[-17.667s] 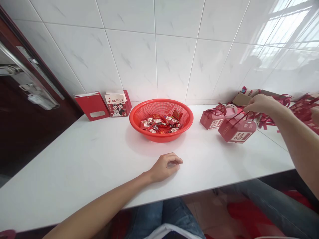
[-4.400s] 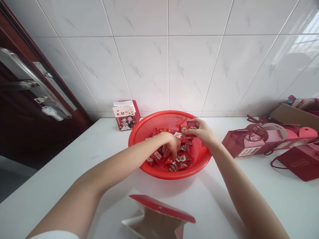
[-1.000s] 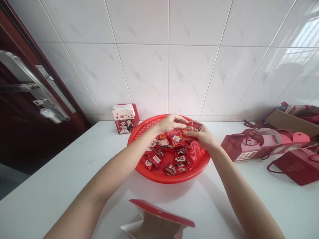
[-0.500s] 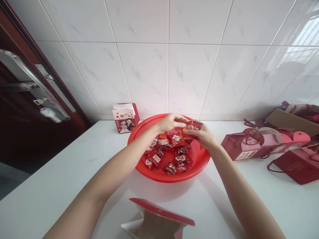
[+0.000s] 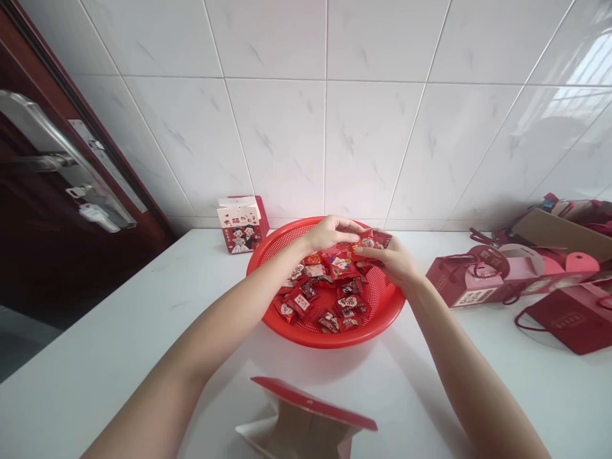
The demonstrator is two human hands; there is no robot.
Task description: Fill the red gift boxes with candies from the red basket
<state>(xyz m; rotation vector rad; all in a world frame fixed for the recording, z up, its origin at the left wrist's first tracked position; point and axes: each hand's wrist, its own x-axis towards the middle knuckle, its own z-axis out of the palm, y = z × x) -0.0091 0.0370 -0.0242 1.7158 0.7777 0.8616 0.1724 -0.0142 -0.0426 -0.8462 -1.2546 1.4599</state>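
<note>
A round red mesh basket point(image 5: 382, 315) sits on the white counter point(image 5: 119, 331), holding several small red wrapped candies point(image 5: 329, 299). Both my hands meet over the far side of the basket. My right hand point(image 5: 394, 261) grips a small bunch of red candies point(image 5: 373, 240) between fingers and thumb. My left hand point(image 5: 327, 233) hovers beside it, fingertips touching that same bunch. An open red-and-tan paper box point(image 5: 306, 424) stands at the near edge, just below my arms.
A small box printed with a cartoon couple point(image 5: 241, 224) stands against the tiled wall behind the basket. Finished red and pink gift boxes with string handles point(image 5: 478, 280) and a dark red bag point(image 5: 568, 319) crowd the right. A dark door with a metal handle point(image 5: 62, 172) is at left.
Over the last second my hands have stayed together above the basket with barely any shift. Earlier, my left hand was digging among the candies; a box now stands near me.
</note>
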